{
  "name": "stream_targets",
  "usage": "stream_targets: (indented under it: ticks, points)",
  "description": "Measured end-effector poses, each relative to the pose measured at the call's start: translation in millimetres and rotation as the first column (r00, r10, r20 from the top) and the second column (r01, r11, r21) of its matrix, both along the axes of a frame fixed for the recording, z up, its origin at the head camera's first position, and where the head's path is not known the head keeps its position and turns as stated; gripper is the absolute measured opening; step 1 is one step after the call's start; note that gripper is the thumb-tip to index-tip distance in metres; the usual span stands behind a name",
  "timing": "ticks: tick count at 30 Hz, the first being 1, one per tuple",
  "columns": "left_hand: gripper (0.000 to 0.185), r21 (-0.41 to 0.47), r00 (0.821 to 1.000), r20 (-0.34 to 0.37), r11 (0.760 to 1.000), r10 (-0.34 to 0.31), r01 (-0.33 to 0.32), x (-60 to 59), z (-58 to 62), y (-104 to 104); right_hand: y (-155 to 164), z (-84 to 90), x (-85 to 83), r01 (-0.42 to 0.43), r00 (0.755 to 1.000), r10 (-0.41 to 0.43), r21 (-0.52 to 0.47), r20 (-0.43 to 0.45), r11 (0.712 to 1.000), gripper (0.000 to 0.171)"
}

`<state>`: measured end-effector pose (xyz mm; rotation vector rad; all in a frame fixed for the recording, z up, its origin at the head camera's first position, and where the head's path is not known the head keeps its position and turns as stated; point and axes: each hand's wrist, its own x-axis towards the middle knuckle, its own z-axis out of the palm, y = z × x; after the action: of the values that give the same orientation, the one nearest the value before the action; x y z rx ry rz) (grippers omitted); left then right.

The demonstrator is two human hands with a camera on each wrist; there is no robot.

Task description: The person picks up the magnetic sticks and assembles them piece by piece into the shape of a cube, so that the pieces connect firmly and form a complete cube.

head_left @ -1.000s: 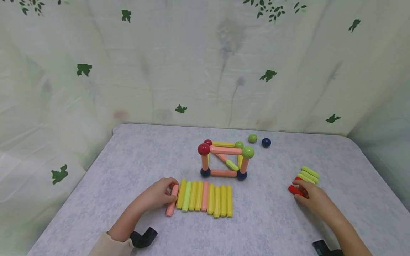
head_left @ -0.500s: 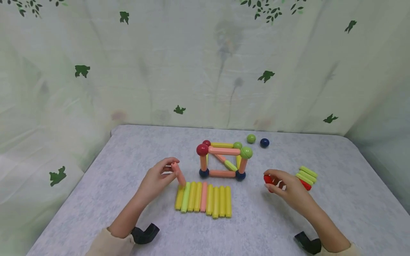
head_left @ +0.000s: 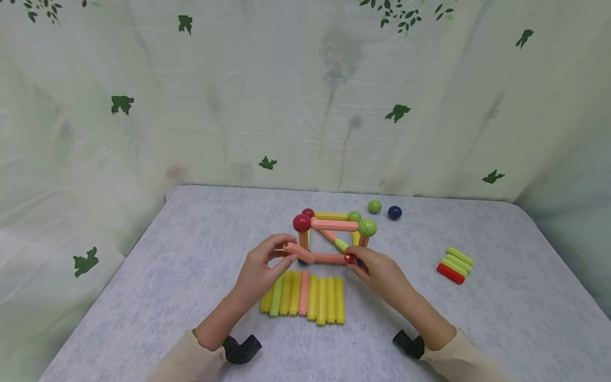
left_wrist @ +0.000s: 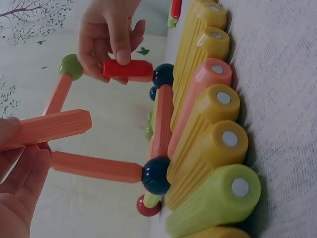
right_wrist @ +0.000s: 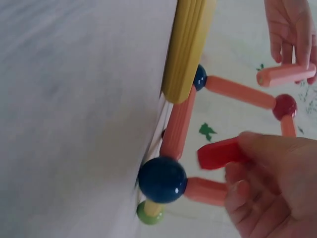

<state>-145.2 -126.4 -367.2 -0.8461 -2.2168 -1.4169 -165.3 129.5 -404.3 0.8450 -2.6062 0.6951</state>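
Beyond the mottled grey surface [head_left: 200, 228], a pale cloth backdrop [head_left: 267, 79] with green patches [head_left: 398, 112] rises at twelve o'clock. The left hand [head_left: 264, 265] pinches a pink stick [head_left: 299, 253] at eight o'clock of the ball-and-stick frame [head_left: 335, 225]; apart from it, the right hand [head_left: 382, 270] pinches a red stick [head_left: 349, 259] at five

Passage lies between the frame [head_left: 335, 225] and short sticks [head_left: 454, 267]; the stick row [head_left: 303, 295] blocks the frame's front.
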Motion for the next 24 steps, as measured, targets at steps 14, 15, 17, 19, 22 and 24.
stream_targets:
  ticks: [14, 15, 17, 19, 22, 24]
  points:
    - [0.030, 0.005, 0.996, 0.057, 0.997, -0.071, 0.071, -4.3, 3.8, 35, -15, -1.4, -6.2, 0.086, 0.994, -0.090, 0.054, 0.065, 0.995, 0.021]
    - [0.029, 0.004, 0.996, 0.059, 0.997, -0.073, 0.073, -6.7, -0.5, 36, -15, -1.6, -6.7, 0.091, 0.991, -0.095, 0.048, 0.090, 0.995, 0.020]
    - [0.029, -0.002, 0.995, 0.067, 0.997, -0.072, 0.072, -11.9, -9.9, 38, -16, -1.9, -7.7, 0.102, 0.985, -0.106, 0.040, 0.133, 0.994, 0.020]
    - [0.029, -0.009, 0.995, 0.072, 0.997, -0.071, 0.071, -17.0, -18.8, 40, -17, -2.1, -8.2, 0.111, 0.980, -0.115, 0.032, 0.164, 0.993, 0.022]
    - [0.032, -0.004, 0.993, 0.086, 0.997, -0.076, 0.077, -23.1, -29.1, 40, -17, -2.8, -8.9, 0.105, 0.975, -0.101, -0.011, 0.198, 0.994, 0.026]
    - [0.032, -0.004, 0.993, 0.078, 0.996, -0.088, 0.089, -24.0, -30.1, 40, -16, -2.9, -8.9, 0.070, 0.970, -0.048, -0.088, 0.237, 0.994, 0.030]
